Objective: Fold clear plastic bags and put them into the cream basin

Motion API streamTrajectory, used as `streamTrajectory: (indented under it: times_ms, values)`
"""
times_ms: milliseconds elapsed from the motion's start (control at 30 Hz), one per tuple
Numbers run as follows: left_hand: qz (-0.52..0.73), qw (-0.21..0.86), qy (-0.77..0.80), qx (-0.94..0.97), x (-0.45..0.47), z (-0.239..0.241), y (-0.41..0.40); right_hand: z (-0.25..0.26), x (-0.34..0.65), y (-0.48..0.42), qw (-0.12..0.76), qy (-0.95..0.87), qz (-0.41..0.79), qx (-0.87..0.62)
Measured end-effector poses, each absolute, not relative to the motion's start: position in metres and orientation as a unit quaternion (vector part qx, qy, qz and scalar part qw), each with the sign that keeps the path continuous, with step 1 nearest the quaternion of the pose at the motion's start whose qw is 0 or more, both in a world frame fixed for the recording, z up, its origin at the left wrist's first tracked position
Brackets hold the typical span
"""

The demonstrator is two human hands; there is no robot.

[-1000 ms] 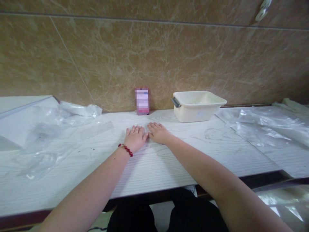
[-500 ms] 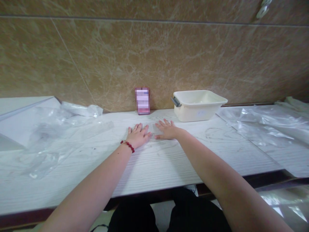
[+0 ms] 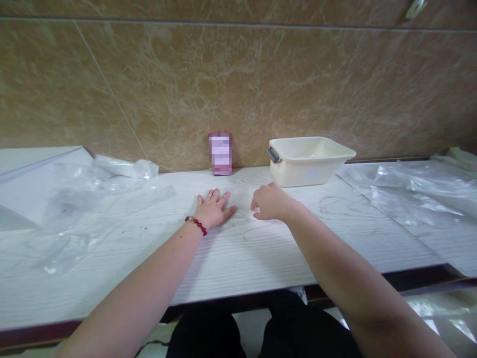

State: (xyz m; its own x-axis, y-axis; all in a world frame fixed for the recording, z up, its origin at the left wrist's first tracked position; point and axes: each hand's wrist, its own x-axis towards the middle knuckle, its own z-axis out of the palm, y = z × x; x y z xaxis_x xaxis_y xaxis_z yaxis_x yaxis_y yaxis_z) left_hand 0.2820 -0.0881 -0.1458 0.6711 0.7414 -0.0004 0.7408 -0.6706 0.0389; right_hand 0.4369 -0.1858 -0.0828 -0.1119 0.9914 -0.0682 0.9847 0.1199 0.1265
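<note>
My left hand [image 3: 213, 211], with a red bead bracelet at the wrist, lies flat on the white table [image 3: 242, 258], fingers spread and open. A hand's width to its right, my right hand [image 3: 271, 202] rests on the table with its fingers curled under. A faint clear plastic film [image 3: 242, 219] lies on the table between and under the hands. Whether the right fingers pinch it is not visible.
A cream plastic tub [image 3: 309, 174] with a grey handle stands against the brown tiled wall, just behind my right hand. A small pink box [image 3: 220, 153] stands upright at the wall. Crumpled clear plastic [image 3: 93, 199] lies at the left, and more clear sheets [image 3: 410, 194] at the right.
My right hand has slid to the right, away from the left hand, and its fingers have curled from flat to bent. The left hand has stayed flat in place.
</note>
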Motion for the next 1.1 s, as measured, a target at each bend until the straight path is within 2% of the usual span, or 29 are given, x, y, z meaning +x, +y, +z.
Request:
streamTrajectory:
  times_ms: [400, 667, 867, 1100]
  values:
    - [0.005, 0.023, 0.404, 0.914, 0.282, -0.147, -0.086, -0.094, 0.426, -0.184, 0.077, 0.761, 0.101, 0.636]
    - [0.009, 0.028, 0.407, 0.913, 0.282, -0.147, -0.086, -0.098, 0.43, -0.179, 0.079, 0.774, 0.08, 0.623]
    - [0.032, 0.027, 0.399, 0.916, 0.281, -0.142, -0.092, -0.092, 0.431, -0.181, 0.045, 0.768, 0.083, 0.633]
    - [0.044, 0.051, 0.289, 0.955, 0.287, -0.136, -0.106, -0.09, 0.431, -0.181, -0.018, 0.772, 0.073, 0.631]
